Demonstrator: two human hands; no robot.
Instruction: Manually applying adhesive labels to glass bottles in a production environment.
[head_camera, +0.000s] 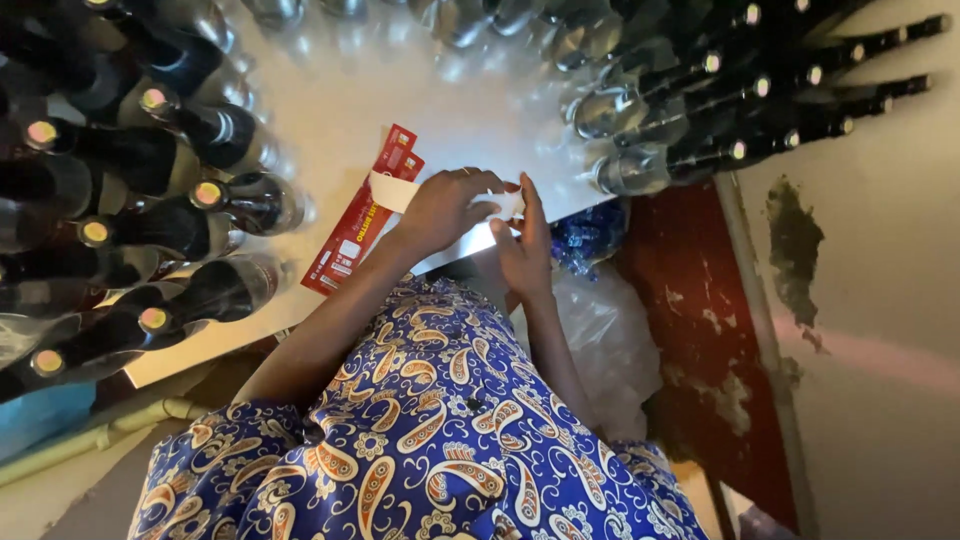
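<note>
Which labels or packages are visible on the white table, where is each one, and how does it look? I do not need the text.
Red labels: long red strips with white patches, lying on the table beside the left hand.
White label: small white piece, held between both hands; right hand.
Blue wrapper: crumpled, shiny blue, at the table edge.
Clear plastic bag: whitish, below the table.

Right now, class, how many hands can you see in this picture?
2. The left hand is beside the red strips on the table; the right hand meets it, both pinching a small white piece. None seem hidden.
</note>
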